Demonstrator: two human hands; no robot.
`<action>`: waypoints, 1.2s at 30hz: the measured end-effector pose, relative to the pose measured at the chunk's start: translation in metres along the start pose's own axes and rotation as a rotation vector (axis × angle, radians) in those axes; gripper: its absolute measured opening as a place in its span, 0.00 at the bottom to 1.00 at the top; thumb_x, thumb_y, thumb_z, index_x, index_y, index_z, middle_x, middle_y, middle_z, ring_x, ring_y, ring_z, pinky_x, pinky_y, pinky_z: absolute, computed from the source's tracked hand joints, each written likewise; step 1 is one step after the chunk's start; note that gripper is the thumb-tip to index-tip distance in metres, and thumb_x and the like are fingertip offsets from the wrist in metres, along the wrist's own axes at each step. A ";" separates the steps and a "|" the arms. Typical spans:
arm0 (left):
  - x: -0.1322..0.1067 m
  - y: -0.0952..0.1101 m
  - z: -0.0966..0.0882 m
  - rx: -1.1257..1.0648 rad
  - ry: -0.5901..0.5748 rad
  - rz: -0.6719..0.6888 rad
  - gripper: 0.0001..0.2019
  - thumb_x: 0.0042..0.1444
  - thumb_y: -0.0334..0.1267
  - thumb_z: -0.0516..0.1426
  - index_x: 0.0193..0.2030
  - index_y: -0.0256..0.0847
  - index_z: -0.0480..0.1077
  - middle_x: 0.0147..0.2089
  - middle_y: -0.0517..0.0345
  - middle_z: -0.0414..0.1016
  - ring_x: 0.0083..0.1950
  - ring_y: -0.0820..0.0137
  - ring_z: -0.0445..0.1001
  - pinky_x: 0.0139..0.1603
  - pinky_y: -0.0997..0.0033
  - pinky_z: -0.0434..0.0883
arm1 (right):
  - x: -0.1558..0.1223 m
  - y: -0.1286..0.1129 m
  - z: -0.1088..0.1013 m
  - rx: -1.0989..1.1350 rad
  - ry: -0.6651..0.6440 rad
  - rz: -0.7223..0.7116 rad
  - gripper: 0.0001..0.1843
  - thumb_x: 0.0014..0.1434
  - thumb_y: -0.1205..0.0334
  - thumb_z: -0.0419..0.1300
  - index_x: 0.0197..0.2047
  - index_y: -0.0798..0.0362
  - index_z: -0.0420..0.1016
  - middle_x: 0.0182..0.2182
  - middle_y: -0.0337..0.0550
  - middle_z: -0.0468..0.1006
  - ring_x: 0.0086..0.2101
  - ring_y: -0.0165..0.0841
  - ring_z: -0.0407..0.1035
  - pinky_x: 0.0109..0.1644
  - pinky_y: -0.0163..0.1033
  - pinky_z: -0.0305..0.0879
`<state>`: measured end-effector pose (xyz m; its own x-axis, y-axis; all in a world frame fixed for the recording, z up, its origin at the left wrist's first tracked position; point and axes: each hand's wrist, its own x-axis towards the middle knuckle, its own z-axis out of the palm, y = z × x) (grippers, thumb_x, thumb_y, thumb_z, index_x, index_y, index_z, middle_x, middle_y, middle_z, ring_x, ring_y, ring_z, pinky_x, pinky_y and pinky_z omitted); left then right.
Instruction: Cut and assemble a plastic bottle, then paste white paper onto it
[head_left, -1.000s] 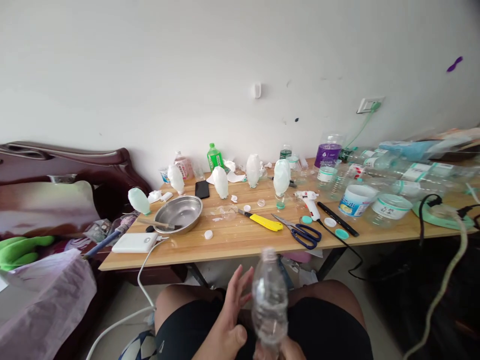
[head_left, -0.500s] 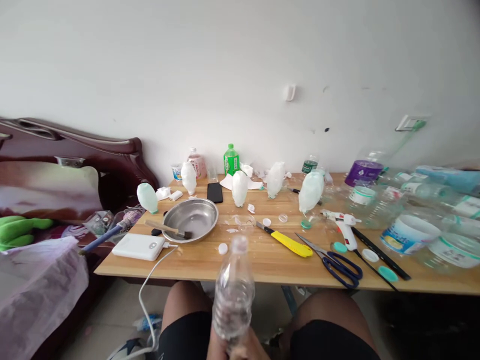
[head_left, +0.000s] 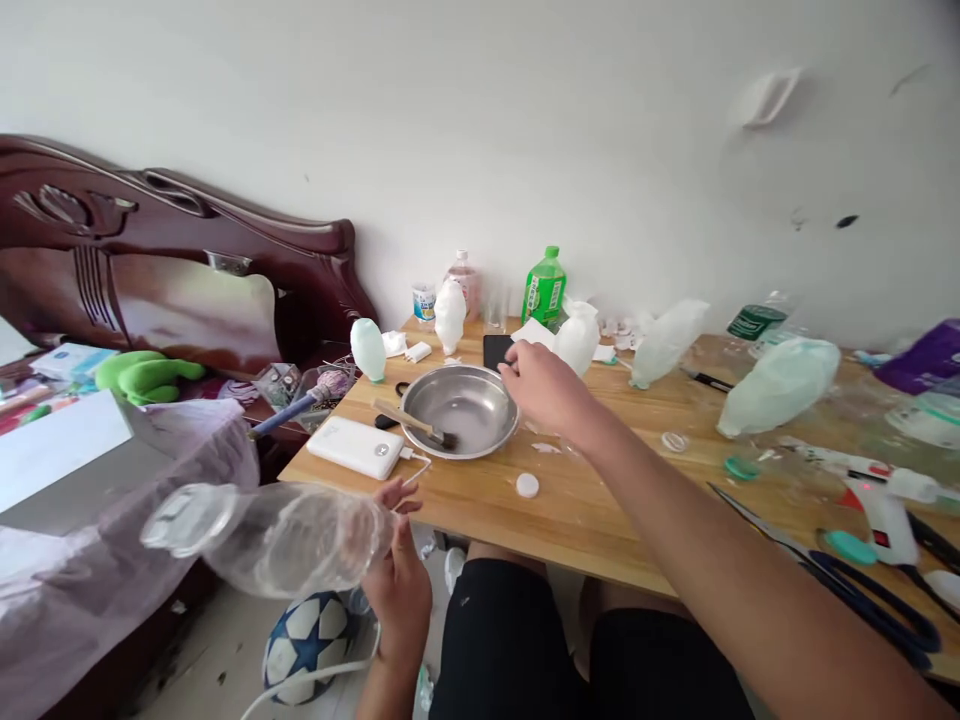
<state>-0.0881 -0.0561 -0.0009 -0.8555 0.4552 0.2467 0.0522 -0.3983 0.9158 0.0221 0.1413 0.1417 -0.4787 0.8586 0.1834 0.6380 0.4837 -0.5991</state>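
Left hand point(head_left: 399, 580) grips clear bottle point(head_left: 292, 540) sideways, left of desk point(head_left: 465, 490) front; right hand point(head_left: 546, 388) near metal bowl point(head_left: 465, 400), fingers bunched, contents unclear. Five pale-covered shapes point(head_left: 450, 315) look done; bottle uncovered.

Open space above steel bowl point(head_left: 469, 408), brush point(head_left: 411, 418) crossing its left rim, white form point(head_left: 580, 335) just behind right hand point(head_left: 549, 385)

Place: a home, apparently a bedroom | Left: a carved dark-wood bed headboard point(head_left: 172, 285), pale purple cloth point(head_left: 217, 455) and a green soft toy point(head_left: 146, 378) | Floor: a blue-and-white football point(head_left: 304, 645) | Behind: a white wall point(head_left: 480, 130) | Front: a wooden bench point(head_left: 600, 510) cluttered with scissors point(head_left: 855, 590), a glue gun point(head_left: 881, 515) and a green drink bottle point(head_left: 545, 287)
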 end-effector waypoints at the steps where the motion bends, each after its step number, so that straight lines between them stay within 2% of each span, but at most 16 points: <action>1: 0.008 0.003 0.000 0.046 0.000 0.075 0.15 0.60 0.45 0.60 0.51 0.42 0.74 0.54 0.48 0.76 0.54 0.57 0.76 0.55 0.59 0.72 | 0.010 0.010 0.005 0.009 -0.025 0.060 0.07 0.61 0.66 0.60 0.42 0.59 0.75 0.42 0.58 0.79 0.47 0.45 0.72 0.50 0.43 0.64; 4: 0.033 0.008 0.002 0.093 -0.003 0.169 0.18 0.63 0.47 0.57 0.55 0.40 0.72 0.60 0.44 0.72 0.61 0.55 0.73 0.57 0.58 0.72 | 0.019 0.040 0.020 0.101 -0.121 0.181 0.02 0.57 0.68 0.63 0.35 0.56 0.74 0.30 0.50 0.80 0.37 0.40 0.75 0.40 0.38 0.66; 7: 0.050 0.009 0.002 0.118 -0.015 0.159 0.18 0.61 0.47 0.59 0.53 0.39 0.73 0.59 0.44 0.73 0.61 0.55 0.73 0.60 0.56 0.71 | 0.010 0.057 0.034 0.254 -0.154 0.271 0.08 0.58 0.70 0.61 0.42 0.55 0.72 0.26 0.40 0.79 0.29 0.33 0.74 0.33 0.34 0.66; 9: 0.055 0.011 0.003 0.136 -0.066 0.134 0.18 0.61 0.47 0.59 0.53 0.39 0.74 0.58 0.45 0.75 0.60 0.56 0.74 0.62 0.54 0.70 | 0.004 0.061 0.038 0.368 -0.164 0.319 0.07 0.60 0.71 0.59 0.43 0.54 0.70 0.24 0.38 0.78 0.26 0.30 0.74 0.30 0.32 0.68; 11: 0.056 0.015 0.005 0.141 -0.137 0.092 0.18 0.61 0.48 0.59 0.53 0.38 0.75 0.56 0.45 0.77 0.58 0.55 0.75 0.64 0.52 0.69 | -0.002 0.062 0.036 0.466 -0.184 0.352 0.04 0.62 0.72 0.57 0.40 0.54 0.69 0.23 0.37 0.76 0.24 0.29 0.73 0.29 0.32 0.69; 14: 0.053 0.023 0.013 0.076 -0.199 0.015 0.17 0.60 0.47 0.61 0.53 0.42 0.73 0.58 0.45 0.76 0.60 0.54 0.75 0.66 0.49 0.67 | -0.009 0.066 0.025 0.552 -0.198 0.391 0.05 0.63 0.74 0.57 0.37 0.54 0.68 0.21 0.36 0.75 0.23 0.28 0.72 0.29 0.32 0.70; 18: 0.046 0.028 0.029 -0.073 -0.200 -0.091 0.15 0.59 0.43 0.63 0.51 0.47 0.68 0.67 0.48 0.68 0.65 0.55 0.70 0.66 0.47 0.66 | -0.019 0.075 0.008 0.580 -0.207 0.427 0.08 0.62 0.75 0.58 0.40 0.54 0.66 0.19 0.33 0.73 0.21 0.28 0.71 0.26 0.32 0.68; 21: 0.042 0.029 0.042 -0.139 -0.182 -0.146 0.13 0.59 0.41 0.63 0.47 0.47 0.64 0.69 0.48 0.65 0.65 0.54 0.70 0.66 0.43 0.66 | -0.027 0.083 -0.002 0.569 -0.223 0.423 0.08 0.63 0.75 0.58 0.42 0.55 0.65 0.20 0.33 0.73 0.21 0.27 0.71 0.27 0.31 0.68; 27: 0.036 0.027 0.052 -0.144 -0.252 -0.168 0.12 0.60 0.41 0.62 0.45 0.46 0.63 0.63 0.46 0.70 0.57 0.52 0.77 0.62 0.40 0.68 | -0.043 0.108 -0.017 0.476 -0.265 0.381 0.10 0.64 0.71 0.58 0.47 0.55 0.64 0.25 0.36 0.77 0.24 0.28 0.73 0.28 0.31 0.66; 29: 0.034 0.024 0.051 -0.126 -0.270 -0.164 0.13 0.60 0.42 0.62 0.47 0.46 0.63 0.60 0.47 0.72 0.54 0.53 0.79 0.58 0.42 0.72 | -0.046 0.120 -0.024 0.436 -0.280 0.360 0.09 0.64 0.71 0.57 0.47 0.54 0.64 0.26 0.37 0.77 0.25 0.29 0.74 0.29 0.33 0.67; 32: 0.034 0.019 0.050 -0.035 -0.309 -0.147 0.15 0.61 0.44 0.61 0.51 0.47 0.64 0.60 0.49 0.71 0.50 0.55 0.81 0.50 0.52 0.79 | -0.053 0.130 -0.039 0.385 -0.330 0.342 0.08 0.64 0.69 0.57 0.46 0.53 0.65 0.27 0.38 0.77 0.26 0.33 0.75 0.32 0.36 0.68; 34: 0.038 0.016 0.052 0.079 -0.320 -0.092 0.14 0.61 0.44 0.60 0.52 0.46 0.67 0.61 0.49 0.70 0.48 0.59 0.81 0.44 0.59 0.81 | -0.058 0.125 -0.050 0.224 -0.253 0.272 0.06 0.63 0.67 0.59 0.45 0.53 0.69 0.32 0.43 0.79 0.30 0.36 0.76 0.35 0.39 0.68; 36: 0.044 0.012 0.057 0.151 -0.279 -0.022 0.12 0.61 0.44 0.60 0.49 0.43 0.70 0.55 0.51 0.72 0.44 0.65 0.80 0.41 0.65 0.80 | -0.063 0.106 -0.058 -0.015 -0.074 0.124 0.07 0.64 0.65 0.58 0.46 0.53 0.72 0.42 0.49 0.78 0.37 0.39 0.76 0.41 0.42 0.67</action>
<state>-0.0958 0.0049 0.0393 -0.6837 0.6719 0.2847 0.1289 -0.2729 0.9534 0.1547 0.1478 0.1118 -0.4384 0.8973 0.0507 0.7036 0.3777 -0.6019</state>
